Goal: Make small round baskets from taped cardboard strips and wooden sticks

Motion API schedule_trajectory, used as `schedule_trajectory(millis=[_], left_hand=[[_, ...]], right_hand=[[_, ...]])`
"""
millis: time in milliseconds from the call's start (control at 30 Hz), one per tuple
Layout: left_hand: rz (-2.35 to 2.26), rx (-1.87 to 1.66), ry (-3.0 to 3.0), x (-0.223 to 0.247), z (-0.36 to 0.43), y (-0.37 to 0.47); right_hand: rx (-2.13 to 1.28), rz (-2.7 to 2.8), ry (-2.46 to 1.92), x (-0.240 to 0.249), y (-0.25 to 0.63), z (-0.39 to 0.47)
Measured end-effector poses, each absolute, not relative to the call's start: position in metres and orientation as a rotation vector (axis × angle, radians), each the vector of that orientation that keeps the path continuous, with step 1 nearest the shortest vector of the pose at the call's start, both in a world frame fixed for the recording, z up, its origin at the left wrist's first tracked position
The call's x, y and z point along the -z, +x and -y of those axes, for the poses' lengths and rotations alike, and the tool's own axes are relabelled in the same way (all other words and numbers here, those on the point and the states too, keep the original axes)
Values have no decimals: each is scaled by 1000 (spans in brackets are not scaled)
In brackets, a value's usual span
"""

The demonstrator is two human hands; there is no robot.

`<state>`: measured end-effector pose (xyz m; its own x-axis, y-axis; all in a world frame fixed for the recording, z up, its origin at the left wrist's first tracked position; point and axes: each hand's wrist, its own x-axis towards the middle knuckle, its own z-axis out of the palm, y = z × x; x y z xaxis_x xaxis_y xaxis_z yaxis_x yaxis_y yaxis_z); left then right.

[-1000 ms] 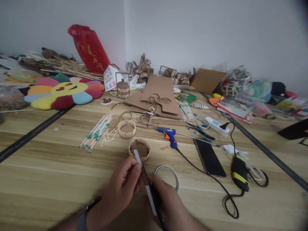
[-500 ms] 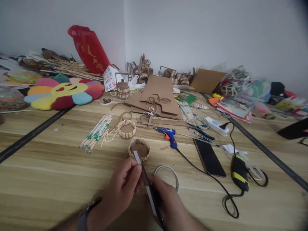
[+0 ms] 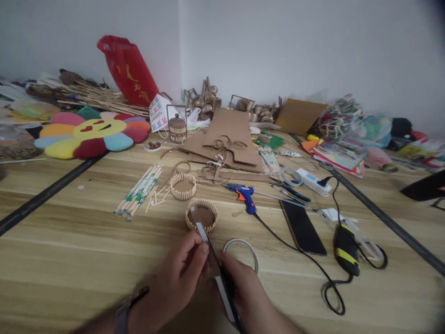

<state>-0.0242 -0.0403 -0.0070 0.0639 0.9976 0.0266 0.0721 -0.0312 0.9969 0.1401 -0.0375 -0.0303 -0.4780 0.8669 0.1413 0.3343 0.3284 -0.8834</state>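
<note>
My left hand (image 3: 186, 266), its fingers pinched, grips a narrow brown strip (image 3: 202, 232) with pale tape-like stretches along it. The strip slants from over the near stick-walled ring (image 3: 208, 227) down toward my body. Wrapped round a long black object (image 3: 227, 283) lying along the strip is my right hand (image 3: 243, 287); its fingers partly hide the object and I cannot tell its kind. Beside the right hand a roll of tape (image 3: 256, 260) lies flat. A second stick-walled ring (image 3: 183, 187) sits behind the near one.
A blue glue gun (image 3: 246, 195) lies right of the rings, its cord running past a phone (image 3: 302, 227). Pliers (image 3: 295, 192) and a power strip (image 3: 313, 181) are beyond. Bagged sticks (image 3: 139, 192) lie left; cardboard sheets (image 3: 227, 134) are at the back.
Both hands have shifted slightly toward me and to the right, carrying the strip and black object. More of the near ring's inside shows. The other things have stayed put.
</note>
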Motion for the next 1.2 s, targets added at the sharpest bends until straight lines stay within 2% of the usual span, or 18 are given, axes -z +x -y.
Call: schedule_trajectory(millis=[433, 800, 1200], left_hand=[[-1162, -1228, 1335, 5, 40, -26], [-1190, -1336, 1081, -3, 33, -27], [-1118, -1205, 1229, 7, 38, -24]], right_hand=[[-1025, 1989, -1067, 32, 144, 37], [-1078, 2043, -1067, 26, 140, 37], [-995, 2059, -1042, 14, 141, 33]])
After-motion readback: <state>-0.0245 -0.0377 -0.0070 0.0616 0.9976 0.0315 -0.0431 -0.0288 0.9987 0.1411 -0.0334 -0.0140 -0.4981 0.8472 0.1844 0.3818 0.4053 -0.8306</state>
